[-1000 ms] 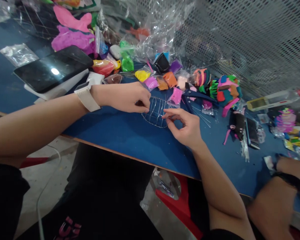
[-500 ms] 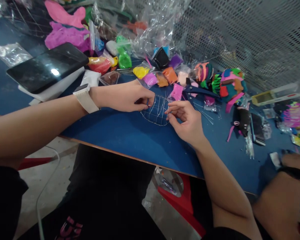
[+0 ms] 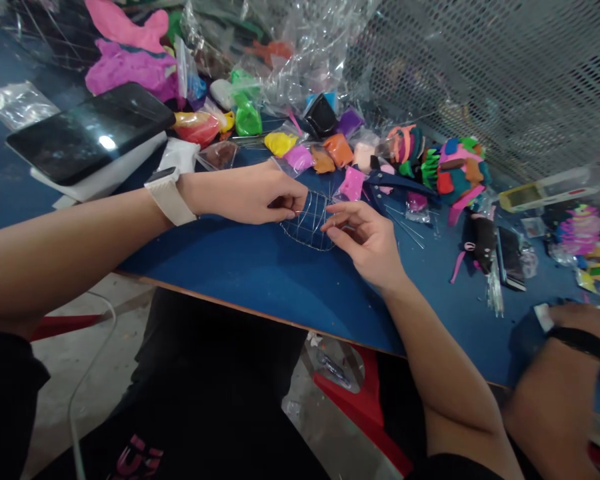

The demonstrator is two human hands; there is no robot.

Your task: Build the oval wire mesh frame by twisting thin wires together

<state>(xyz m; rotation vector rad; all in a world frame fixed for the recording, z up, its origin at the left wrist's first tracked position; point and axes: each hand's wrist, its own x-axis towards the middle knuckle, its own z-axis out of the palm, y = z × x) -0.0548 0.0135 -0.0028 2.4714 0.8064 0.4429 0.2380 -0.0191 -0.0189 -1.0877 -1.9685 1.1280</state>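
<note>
Working remotely, I pinch the wire mesh [image 3: 309, 230] over the bench [image 3: 240, 273] with my left hand [image 3: 275, 195], my right hand [image 3: 369, 241] half-curled at its right side, grip unclear; it already forms a crossed grid, while loose wires [image 3: 405, 225] nearby lie unattached.

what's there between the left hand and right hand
A wire frame lies between the left hand and the right hand in the head view, with the blue tabletop showing through it.

Dim, cool light. White glare spot on glossy black panel [image 3: 87, 130]; plastic wrapping [image 3: 325, 47] glinting. Soft shadows on tabletop [image 3: 230, 267]. Co-worker's forearm [image 3: 555, 393] slightly blurred; edges stretched, wide-angle.
</note>
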